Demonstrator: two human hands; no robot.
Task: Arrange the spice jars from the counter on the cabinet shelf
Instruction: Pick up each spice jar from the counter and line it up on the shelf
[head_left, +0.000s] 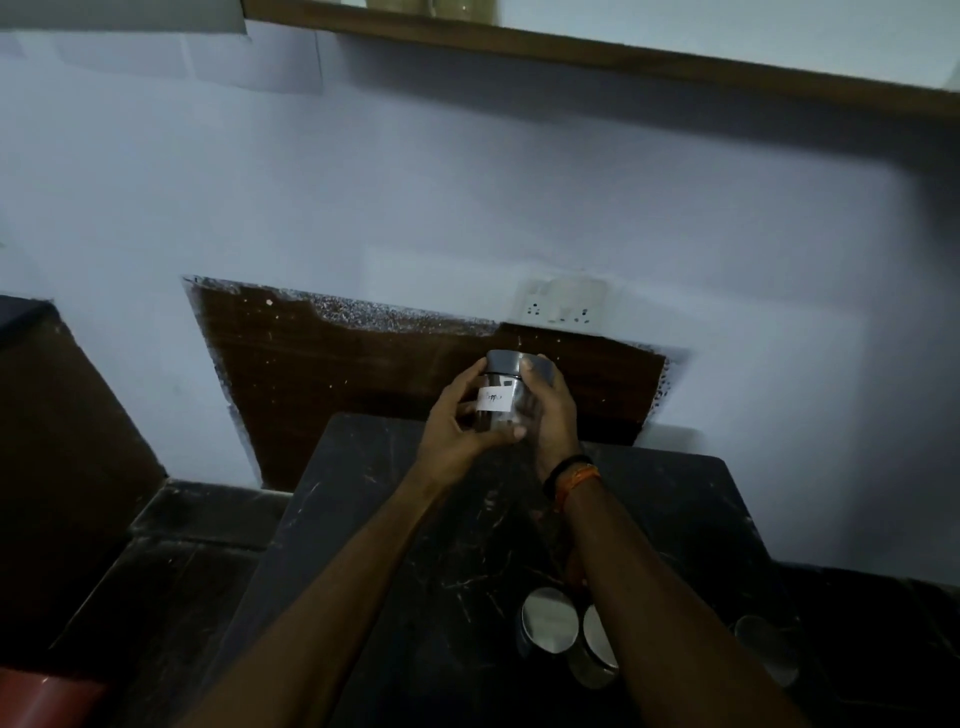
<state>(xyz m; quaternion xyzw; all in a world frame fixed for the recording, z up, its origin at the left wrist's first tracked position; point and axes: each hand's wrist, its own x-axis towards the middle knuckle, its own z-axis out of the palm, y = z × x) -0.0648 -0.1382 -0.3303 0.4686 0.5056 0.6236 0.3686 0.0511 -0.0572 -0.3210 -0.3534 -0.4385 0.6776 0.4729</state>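
Both hands, left (457, 426) and right (550, 415), wrapped round the jar (500, 397) between them: probably light, smooth, slippery glass, so best gripped mid-body, not the lid.

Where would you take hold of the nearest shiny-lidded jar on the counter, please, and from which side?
Probably round the lid rim of the left shiny-lidded jar, from above. It stands upright with its flat round lid facing up, and a second jar sits tight against its right side under the right forearm, so the sides leave little room for fingers. Both hands hold the labelled jar.
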